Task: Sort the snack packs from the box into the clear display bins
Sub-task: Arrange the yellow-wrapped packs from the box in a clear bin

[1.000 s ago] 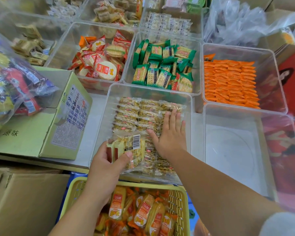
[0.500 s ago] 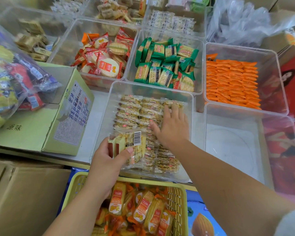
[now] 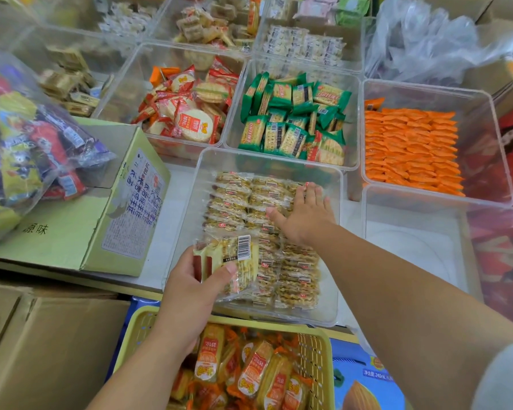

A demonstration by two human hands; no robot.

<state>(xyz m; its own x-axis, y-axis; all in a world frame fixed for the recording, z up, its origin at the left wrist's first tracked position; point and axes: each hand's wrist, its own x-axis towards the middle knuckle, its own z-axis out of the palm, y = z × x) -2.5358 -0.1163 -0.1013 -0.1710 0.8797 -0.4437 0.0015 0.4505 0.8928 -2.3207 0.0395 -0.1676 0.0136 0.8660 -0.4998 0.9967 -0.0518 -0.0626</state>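
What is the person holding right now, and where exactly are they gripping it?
The left hand grips a stack of clear-wrapped snack packs at its near left end. The right hand lies flat on the packs in the bin, holding nothing.

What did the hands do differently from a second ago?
The right hand slid farther back across the rows of packs in the clear bin, away from the person, still pressing flat on them. The left hand kept holding the same barcode pack at the bin's near left corner. Nothing was picked up or let go, and the other bins look unchanged.
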